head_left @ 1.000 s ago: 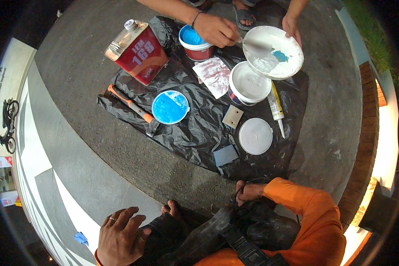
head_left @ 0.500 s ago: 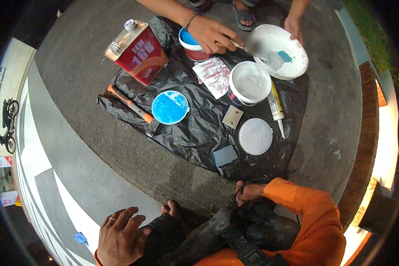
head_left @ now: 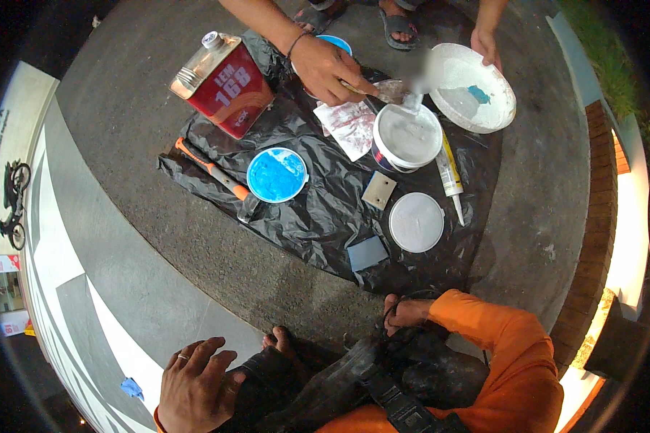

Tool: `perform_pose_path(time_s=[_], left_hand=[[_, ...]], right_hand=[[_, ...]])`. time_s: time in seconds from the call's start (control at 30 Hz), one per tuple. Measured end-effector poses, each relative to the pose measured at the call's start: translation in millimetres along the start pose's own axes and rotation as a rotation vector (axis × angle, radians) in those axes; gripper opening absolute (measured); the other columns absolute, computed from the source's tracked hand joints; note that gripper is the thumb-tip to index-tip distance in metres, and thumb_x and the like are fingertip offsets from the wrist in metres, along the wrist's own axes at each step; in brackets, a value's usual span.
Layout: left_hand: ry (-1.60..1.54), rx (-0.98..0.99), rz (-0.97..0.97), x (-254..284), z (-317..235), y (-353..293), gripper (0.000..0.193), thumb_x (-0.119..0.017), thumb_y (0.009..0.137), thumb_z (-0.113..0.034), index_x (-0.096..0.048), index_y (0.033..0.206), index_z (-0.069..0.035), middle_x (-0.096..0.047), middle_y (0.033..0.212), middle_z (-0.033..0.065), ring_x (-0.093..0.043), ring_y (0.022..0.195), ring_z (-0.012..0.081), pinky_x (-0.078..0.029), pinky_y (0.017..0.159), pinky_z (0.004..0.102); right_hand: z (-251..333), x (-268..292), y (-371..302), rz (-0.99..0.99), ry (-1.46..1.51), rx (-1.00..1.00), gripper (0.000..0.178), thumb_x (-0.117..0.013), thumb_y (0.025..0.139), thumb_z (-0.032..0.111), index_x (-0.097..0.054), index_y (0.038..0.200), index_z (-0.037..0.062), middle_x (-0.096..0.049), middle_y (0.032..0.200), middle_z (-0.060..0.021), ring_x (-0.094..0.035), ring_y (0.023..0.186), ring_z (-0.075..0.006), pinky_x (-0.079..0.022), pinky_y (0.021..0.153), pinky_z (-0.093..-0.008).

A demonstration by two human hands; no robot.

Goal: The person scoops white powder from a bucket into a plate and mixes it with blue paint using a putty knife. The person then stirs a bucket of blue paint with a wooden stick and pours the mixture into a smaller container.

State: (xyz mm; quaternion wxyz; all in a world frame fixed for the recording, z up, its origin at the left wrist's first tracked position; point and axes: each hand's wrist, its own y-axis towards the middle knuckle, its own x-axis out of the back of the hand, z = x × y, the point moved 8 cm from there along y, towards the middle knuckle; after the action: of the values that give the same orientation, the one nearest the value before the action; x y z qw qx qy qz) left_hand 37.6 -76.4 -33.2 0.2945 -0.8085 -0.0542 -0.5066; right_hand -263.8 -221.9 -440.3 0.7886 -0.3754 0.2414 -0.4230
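My left hand, a ring on one finger, hangs loosely bent over my left knee with its fingers apart and nothing in it. Past my orange sleeve, my right hand rests low by my right foot; its fingers are mostly hidden. Across from me, another person's hand holds a putty knife at the rim of a white tub of grey-white paste. That person's other hand grips a tilted white bowl with pale paste and a blue-green patch inside.
On a black plastic sheet lie a red metal can, an orange-handled hammer, a blue-topped lid, a smeared cloth, a beige block, a grey-blue pad, a round grey lid and a sealant cartridge.
The other person's putty knife has moved from the bowl down to the tub's rim, and the bowl has shifted slightly right. My hands have not visibly moved.
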Motion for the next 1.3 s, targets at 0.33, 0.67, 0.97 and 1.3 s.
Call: perform_pose_path(time_s=[0.33,0.67,0.97,1.3], left_hand=[[0.006,0.002,0.001,0.5,-1.6,0.3,0.028,-0.069,0.087,-0.025,-0.067,0.105,-0.003,-0.064,0.122,0.0201,-0.063,0.108,0.0417,-0.049,0.092,0.0490],[0.006,-0.009,0.002,0.0,-0.9,-0.8,0.027,-0.070,0.087,-0.023,-0.066,0.105,-0.004,-0.064,0.123,0.0194,-0.063,0.108,0.0410,-0.049,0.091,0.0486],[0.010,-0.014,-0.007,1.3,-2.5,-0.2,0.026,-0.070,0.087,-0.023,-0.066,0.105,-0.004,-0.064,0.122,0.0193,-0.063,0.107,0.0411,-0.049,0.091,0.0488],[0.009,-0.011,-0.005,0.5,-2.2,-0.3,0.028,-0.070,0.086,-0.023,-0.066,0.106,-0.004,-0.064,0.122,0.0196,-0.063,0.107,0.0413,-0.049,0.091,0.0490]], right_hand=[[-14.3,-1.4,5.0,-0.020,-0.017,-0.081,0.056,-0.041,0.097,0.050,-0.072,0.111,0.0061,-0.068,0.120,-0.0224,-0.062,0.118,-0.0393,-0.045,0.100,-0.0471],[-7.4,-0.7,3.3,-0.014,-0.007,-0.019,0.057,-0.040,0.098,0.050,-0.071,0.110,0.0048,-0.068,0.118,-0.0254,-0.062,0.117,-0.0409,-0.045,0.100,-0.0476],[-8.8,-0.3,3.5,-0.005,0.004,-0.080,0.062,-0.041,0.096,0.050,-0.070,0.115,-0.0008,-0.067,0.121,-0.0263,-0.061,0.118,-0.0411,-0.045,0.101,-0.0471],[-12.1,-1.0,5.2,-0.025,0.003,-0.080,0.061,-0.038,0.098,0.052,-0.071,0.114,0.0031,-0.068,0.121,-0.0244,-0.062,0.117,-0.0409,-0.045,0.101,-0.0462]])
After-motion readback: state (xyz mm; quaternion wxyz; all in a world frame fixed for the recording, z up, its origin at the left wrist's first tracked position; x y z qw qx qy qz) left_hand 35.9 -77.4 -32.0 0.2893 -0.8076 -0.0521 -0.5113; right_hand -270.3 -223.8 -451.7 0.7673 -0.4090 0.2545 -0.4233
